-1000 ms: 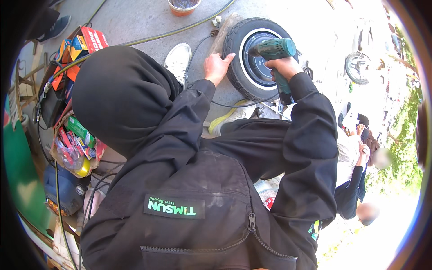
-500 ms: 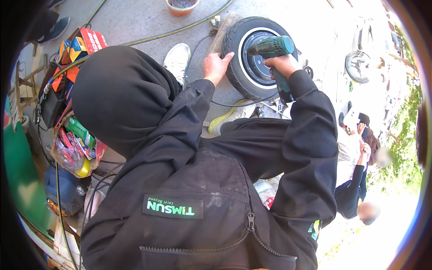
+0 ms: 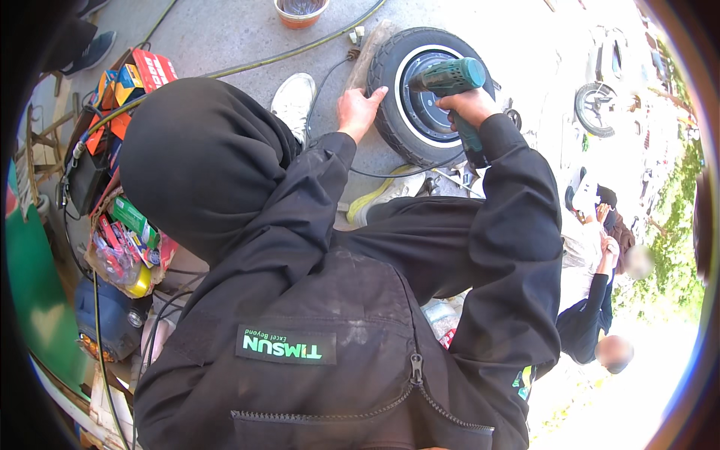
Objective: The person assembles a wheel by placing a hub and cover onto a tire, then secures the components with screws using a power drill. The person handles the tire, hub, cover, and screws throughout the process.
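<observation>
A small scooter-type wheel [image 3: 386, 124] with a black treaded tyre and dark hub lies on the ground, a pale ring around its rim. My right hand [image 3: 466, 107] is wrapped around the handle of a green cordless drill [image 3: 446, 76], whose nose points left over the hub; its tip against the dark hub is hard to make out. At the tyre's left edge, my left hand [image 3: 357, 112] grips with the thumb on the sidewall, the other fingers partly hidden. A wooden block [image 3: 370, 54] sticks out beside the tyre, just beyond that hand.
A cable and a yellow-green hose [image 3: 289, 54] cross the concrete, near an orange-rimmed bowl [image 3: 301, 13]. Boxes [image 3: 152, 69] and a carton of small packages [image 3: 131, 240] stand left. Tools [image 3: 469, 178] lie beside my shoe [image 3: 394, 191]. People [image 3: 592, 315] are at the right.
Almost nothing differs. The drill and both hands keep their places at the wheel, with only a slight shift of the whole view.
</observation>
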The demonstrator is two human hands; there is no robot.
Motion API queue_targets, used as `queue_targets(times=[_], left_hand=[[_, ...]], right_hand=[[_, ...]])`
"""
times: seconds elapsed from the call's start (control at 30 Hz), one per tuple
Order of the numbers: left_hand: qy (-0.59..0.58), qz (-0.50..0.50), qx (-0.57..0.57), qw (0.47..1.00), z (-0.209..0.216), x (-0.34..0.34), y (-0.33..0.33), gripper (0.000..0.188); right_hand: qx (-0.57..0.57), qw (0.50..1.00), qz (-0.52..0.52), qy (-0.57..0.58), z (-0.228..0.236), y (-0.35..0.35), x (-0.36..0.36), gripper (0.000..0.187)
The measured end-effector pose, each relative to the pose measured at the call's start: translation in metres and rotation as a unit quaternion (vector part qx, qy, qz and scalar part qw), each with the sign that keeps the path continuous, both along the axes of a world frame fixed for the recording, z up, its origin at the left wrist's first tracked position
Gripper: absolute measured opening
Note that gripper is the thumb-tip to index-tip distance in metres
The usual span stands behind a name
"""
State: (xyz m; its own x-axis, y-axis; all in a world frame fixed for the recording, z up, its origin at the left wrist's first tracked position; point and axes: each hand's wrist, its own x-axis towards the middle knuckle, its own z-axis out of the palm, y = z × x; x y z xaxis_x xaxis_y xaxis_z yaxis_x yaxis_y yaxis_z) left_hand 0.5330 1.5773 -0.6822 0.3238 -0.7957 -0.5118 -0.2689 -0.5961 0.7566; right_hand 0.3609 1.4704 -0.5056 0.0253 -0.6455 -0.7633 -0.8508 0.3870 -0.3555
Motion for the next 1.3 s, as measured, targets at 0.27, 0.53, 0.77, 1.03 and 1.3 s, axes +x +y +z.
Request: queue_targets(times=[0.27,0.53,0.77,1.03,1.3], left_hand=[[-0.001,0.047,-0.043,0.998,-0.005,-0.004,0.002,0.064],[-0.012,0.049,-0.046,0.998,-0.024,-0.004,0.005,0.068],[0.502,0.263,-0.057,0.822,-0.009,0.029,-0.009,0.018],[0.719,0.090,-0.111,0.680,0.065,0.010,-0.028,0.024],[0.740,0.028,-0.094,0.665,0.108,-0.012,-0.028,0.022]], right_hand=[[-0.019,0.999,0.034,0.032,0.000,0.001,-0.003,0.032],[-0.022,0.996,0.083,-0.004,0.011,-0.010,-0.002,0.033],[-0.106,0.984,0.142,0.010,0.027,-0.014,0.003,0.036],[-0.207,0.927,-0.100,-0.298,0.087,0.023,-0.021,0.034],[-0.256,0.831,-0.295,-0.397,0.114,0.155,-0.045,0.037]])
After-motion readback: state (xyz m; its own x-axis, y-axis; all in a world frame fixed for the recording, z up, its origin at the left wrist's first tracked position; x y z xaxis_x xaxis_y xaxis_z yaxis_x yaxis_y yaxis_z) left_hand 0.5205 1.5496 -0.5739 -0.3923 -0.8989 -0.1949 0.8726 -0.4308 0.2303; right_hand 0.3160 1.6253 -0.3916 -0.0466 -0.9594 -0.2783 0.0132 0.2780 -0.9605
